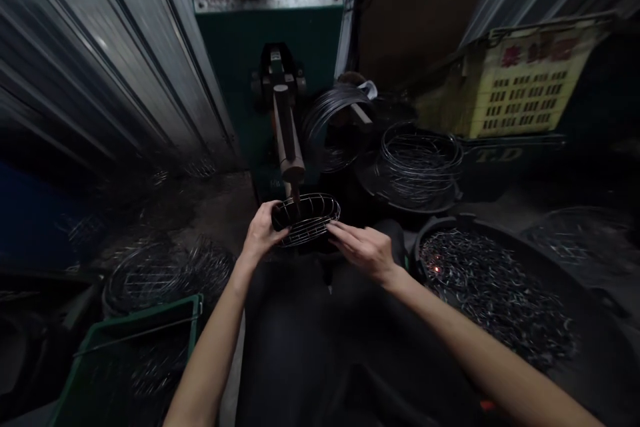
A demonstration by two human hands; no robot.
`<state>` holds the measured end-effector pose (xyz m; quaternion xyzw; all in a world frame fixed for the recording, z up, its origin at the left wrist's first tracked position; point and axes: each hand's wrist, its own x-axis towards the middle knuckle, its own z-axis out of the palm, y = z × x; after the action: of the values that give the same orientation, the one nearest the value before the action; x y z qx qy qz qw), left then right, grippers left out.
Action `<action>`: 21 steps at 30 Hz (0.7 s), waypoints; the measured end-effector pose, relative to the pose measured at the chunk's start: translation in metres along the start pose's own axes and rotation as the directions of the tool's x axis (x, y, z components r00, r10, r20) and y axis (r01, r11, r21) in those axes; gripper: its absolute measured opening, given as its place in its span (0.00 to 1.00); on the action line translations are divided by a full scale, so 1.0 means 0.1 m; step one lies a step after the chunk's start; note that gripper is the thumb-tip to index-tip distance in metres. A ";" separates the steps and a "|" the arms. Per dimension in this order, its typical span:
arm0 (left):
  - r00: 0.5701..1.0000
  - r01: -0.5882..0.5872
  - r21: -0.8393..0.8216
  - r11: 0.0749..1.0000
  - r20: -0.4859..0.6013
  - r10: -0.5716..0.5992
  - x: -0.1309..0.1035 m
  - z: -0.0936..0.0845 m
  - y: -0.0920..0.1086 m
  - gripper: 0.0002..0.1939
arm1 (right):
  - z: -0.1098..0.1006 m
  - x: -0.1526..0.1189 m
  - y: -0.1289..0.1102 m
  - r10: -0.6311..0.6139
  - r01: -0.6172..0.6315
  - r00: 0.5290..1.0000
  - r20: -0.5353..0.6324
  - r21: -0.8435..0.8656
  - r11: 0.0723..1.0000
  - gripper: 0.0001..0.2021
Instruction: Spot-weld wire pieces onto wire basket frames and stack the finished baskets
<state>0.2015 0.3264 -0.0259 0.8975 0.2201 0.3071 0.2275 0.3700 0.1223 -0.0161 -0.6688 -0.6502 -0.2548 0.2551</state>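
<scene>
Gripping a shallow, rounded wire basket (pixel 307 235) between thumb and fingers of the left hand (pixel 261 232), just in front of a blunt, cylindrical metal arm (pixel 289 130) on a green-painted machine (pixel 225 43). Touching the basket's right side with bunched fingertips of the right hand (pixel 369 251); cannot tell whether pinched around the wire. Made of thin, shiny bars crossed into a grid and curving up to a hoop-like rim. Flanked on the right by smooth loops of coiled wire (pixel 323 117), stacked wire rings (pixel 423 160) and a round black tub (pixel 600 353) of short, curved metal bits (pixel 490 293). Farther out, set among a slotted yellow crate (pixel 525 97), a green plastic crate (pixel 135 322) and ribbed, dull-silver sheet metal (pixel 100 73).
</scene>
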 end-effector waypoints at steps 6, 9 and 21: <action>0.994 -0.097 0.126 0.987 0.055 0.090 -0.24 -0.14 0.12 0.25 | -0.53 -0.64 0.36 0.426 -0.427 0.904 0.042 0.142 0.893 0.13; 0.945 -0.308 0.196 0.931 0.177 0.275 -0.58 -0.50 0.36 0.24 | -0.74 -0.71 0.49 0.576 -0.592 0.806 0.134 0.191 0.783 0.14; 0.934 -0.326 0.245 0.913 0.234 0.271 -1.82 -1.24 0.48 0.20 | 0.80 0.25 -0.20 -0.041 -0.493 0.567 0.823 0.378 0.784 0.12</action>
<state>0.0034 0.2243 0.0058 0.9693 0.0977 0.2147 0.0693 0.3509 0.1952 -0.0579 -0.6823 -0.6407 0.3149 0.1577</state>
